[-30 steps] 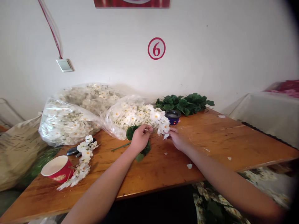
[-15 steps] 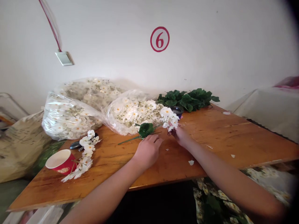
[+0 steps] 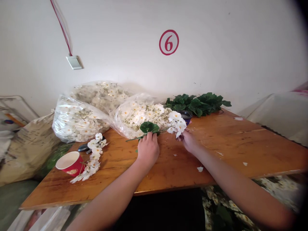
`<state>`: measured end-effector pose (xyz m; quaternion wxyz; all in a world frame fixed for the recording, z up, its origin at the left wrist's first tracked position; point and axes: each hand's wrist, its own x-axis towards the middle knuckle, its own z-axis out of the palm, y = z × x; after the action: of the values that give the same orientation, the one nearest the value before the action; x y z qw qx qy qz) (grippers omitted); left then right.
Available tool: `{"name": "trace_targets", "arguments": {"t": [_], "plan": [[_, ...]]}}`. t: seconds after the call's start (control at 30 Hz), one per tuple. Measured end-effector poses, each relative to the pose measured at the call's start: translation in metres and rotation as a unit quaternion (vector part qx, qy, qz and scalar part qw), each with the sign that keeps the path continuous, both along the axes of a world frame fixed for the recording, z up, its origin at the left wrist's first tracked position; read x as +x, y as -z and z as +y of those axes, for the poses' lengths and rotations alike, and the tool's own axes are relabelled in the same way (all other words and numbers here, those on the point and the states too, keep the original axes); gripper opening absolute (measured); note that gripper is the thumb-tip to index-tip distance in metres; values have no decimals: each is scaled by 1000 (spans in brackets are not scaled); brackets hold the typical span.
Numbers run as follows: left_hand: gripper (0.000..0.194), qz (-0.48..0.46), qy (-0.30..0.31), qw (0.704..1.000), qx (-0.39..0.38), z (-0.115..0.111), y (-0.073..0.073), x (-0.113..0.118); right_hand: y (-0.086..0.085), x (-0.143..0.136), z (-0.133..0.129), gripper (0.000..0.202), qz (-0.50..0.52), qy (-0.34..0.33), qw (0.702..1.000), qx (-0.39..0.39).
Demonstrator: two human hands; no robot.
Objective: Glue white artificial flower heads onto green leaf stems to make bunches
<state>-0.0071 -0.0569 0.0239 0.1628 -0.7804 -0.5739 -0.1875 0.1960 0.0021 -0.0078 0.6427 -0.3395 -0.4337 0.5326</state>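
Observation:
My left hand (image 3: pixel 148 149) is closed on a stem with green leaves (image 3: pixel 147 127), its fingertips just below the broad leaves. The bare end of that stem sticks out to the left, above the table. In my right hand (image 3: pixel 189 141), fingers pinched, is a sprig of white artificial flowers (image 3: pixel 177 123) with yellow centres. Thin stems run from the sprig toward the leaves, between the two hands. My right fingertips are partly hidden by the petals. Right behind the sprig stands a small dark bowl (image 3: pixel 187 117).
Clear plastic bags of white flowers (image 3: pixel 77 123) crowd the back left of the wooden table (image 3: pixel 168 173). A heap of green leaves (image 3: pixel 202 104) lies at the back right. At the left are a red paper cup (image 3: pixel 72 165), a loose flower sprig (image 3: pixel 93 160) and a dark object (image 3: pixel 84 147).
My left hand has shifted left and forward, and its fingers now sit on the leafy stem, whose leaves have turned upward. My right hand still holds the flower sprig. The view has swung slightly left.

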Motion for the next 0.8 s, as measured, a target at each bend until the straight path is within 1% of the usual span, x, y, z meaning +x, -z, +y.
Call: {"name": "trace_targets", "arguments": {"t": [0.13,0.27,0.4,0.53,0.6,0.67,0.7,0.8], "plan": [[23,-3,24,999,26,0,-8,-6,-4,2,0,17,14,22,1000,-12],[27,-18,8,998,55,-1,-14,-11,-6,2,-1,20,9,31,999,-13],[36,-24,-2,999,33,5,-14,-12,-3,1,0,17,2,20,1000,-7],[44,-57,-24,998,9,12,-13,-14,2,2,2,14,-18,-2,1000,16],[39,-57,-30,998,5,13,-15,-16,4,3,2,13,-29,-13,999,30],[26,-34,-23,999,2,13,-18,-19,4,3,2,14,-38,-20,999,33],[22,-21,-15,1000,4,12,-20,-20,4,3,2,14,-39,-18,999,31],[25,9,16,1000,22,10,-29,-22,-1,2,1,17,-31,0,999,18]]}}
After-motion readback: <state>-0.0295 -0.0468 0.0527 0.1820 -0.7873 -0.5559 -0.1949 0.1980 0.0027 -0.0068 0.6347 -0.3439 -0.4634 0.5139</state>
